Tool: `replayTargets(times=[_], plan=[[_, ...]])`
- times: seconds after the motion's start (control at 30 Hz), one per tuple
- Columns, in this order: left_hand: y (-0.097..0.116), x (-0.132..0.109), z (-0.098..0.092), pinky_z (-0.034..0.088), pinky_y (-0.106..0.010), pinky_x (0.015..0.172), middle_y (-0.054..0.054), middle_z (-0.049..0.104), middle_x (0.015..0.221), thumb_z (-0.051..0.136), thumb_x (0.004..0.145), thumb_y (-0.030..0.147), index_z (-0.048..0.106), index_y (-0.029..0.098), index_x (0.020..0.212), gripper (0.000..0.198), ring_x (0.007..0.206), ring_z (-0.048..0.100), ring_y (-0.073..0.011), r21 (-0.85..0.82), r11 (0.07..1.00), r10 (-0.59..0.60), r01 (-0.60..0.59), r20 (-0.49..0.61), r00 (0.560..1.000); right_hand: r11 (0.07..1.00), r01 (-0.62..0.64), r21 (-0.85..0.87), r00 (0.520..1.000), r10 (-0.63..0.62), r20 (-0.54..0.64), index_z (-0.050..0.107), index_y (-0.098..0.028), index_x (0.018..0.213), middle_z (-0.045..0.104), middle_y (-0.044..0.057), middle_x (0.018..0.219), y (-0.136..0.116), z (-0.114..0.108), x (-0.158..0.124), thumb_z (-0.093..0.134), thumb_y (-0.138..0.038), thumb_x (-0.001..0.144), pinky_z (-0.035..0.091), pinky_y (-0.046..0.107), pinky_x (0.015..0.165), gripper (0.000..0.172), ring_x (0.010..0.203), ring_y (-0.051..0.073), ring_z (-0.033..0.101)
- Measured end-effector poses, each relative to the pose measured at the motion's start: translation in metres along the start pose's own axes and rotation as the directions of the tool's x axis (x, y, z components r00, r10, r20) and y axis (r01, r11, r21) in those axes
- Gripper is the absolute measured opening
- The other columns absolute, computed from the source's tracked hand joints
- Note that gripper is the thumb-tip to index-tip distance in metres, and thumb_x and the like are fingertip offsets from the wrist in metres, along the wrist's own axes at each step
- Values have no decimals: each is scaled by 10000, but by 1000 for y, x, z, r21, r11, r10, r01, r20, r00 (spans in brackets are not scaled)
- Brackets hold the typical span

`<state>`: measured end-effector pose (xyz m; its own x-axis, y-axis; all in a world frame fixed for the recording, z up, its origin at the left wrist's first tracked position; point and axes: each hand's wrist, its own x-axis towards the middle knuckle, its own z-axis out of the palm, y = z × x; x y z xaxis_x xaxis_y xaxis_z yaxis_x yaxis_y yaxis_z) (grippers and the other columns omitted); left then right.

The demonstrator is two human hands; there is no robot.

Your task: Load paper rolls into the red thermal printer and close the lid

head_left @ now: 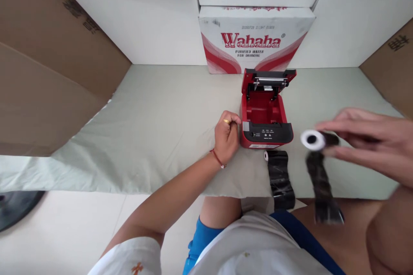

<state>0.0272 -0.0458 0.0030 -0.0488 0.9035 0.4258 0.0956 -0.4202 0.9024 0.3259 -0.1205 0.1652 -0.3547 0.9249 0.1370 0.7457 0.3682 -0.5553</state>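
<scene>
The right hand (383, 133) pinches a roll (318, 142), black strip dangling; the left (227, 137), curled closed, rests against the red printer (267, 132). Its raised lid (268, 80) bares a red bay. Another roll (280, 174) lies in front. Behind, a carton (254, 45) reads "Wahaha® PURIFIED WATER FOR DRINKING".

You can read "Wahaha ®" in red on the white carton (290, 25) at the table's (167, 116) back edge, with "PURIFIED WATER FOR DRINKING" under it. Number line above the brand: digits too fine to quote. Red characters on its top edge: partly hidden. You've got dark Chinese characters on both brown boxes, left end (41, 77) and back right corner (395, 64); can't make them out. Red machine (244, 137): panel print (267, 134) and front label (264, 146) too small.
</scene>
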Motion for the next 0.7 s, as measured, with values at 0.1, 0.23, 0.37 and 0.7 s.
replayTargets(times=[0.1,0.23,0.37,0.7], plan=[[9,-7,-4,553,-370,897,-71,681,1108,537,1102,280,669,245,1153,145,1026,662,-208,200,930,315,-307,-7,949,982,-187,-11,982,188,32,857,-362,1288,518,-38,596,-7,25,60,788,-524,941,407,331,505,389,517,169,484],[20,-12,-6,542,-462,1120,-137,711,1313,540,1105,353,617,214,1436,367,1293,655,-273,251,788,556,-562,102,825,950,-262,-169,965,261,-26,842,-316,1322,735,-12,722,-8,69,106,765,-318,906,527,370,693,422,661,222,670],[25,-13,-3,430,-447,1254,-90,826,1243,569,1084,331,673,205,1387,344,1338,695,-249,277,698,610,-661,255,750,877,-271,-397,959,282,-30,829,-309,1353,860,69,986,-14,87,123,702,-298,938,558,425,798,434,889,318,783],[30,-13,2,402,-441,1297,-38,870,1161,639,1023,250,752,221,1268,271,1236,773,-215,385,632,603,-673,301,739,760,-281,-586,938,346,-3,807,-317,1399,856,148,1048,-23,102,144,630,-303,978,488,427,683,457,923,390,792]])
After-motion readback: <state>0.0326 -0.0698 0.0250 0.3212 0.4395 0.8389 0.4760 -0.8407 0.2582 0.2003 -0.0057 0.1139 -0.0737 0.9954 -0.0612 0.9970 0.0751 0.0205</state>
